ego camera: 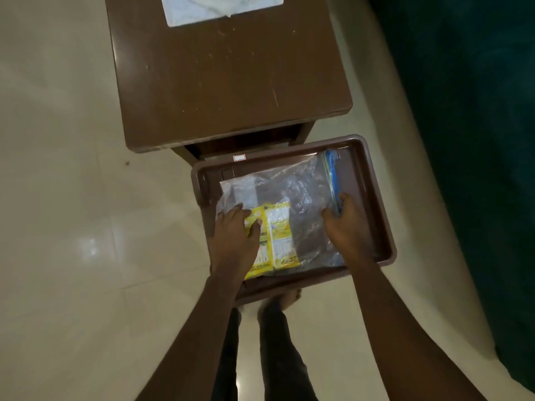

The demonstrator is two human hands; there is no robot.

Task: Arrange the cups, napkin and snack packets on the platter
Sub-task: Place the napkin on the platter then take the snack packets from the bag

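Note:
A brown platter [373, 198] sits low in front of me, just off the near edge of a brown table; what holds it up is hidden. On it lies a clear zip bag [292, 189] with a blue zip strip [333, 172] along its right side. Yellow snack packets [279, 230] show through the bag at its near left. My left hand [236, 238] grips the bag's left edge, thumb on the yellow packets. My right hand [346, 227] holds the bag at the near end of the zip strip. No cups are in view.
The brown table [231, 82] stands beyond the platter, with a white napkin or cloth [223, 7] at its far edge. Pale tiled floor [72, 198] spreads to the left. A dark green surface [477, 111] fills the right side. My legs and feet show below the platter.

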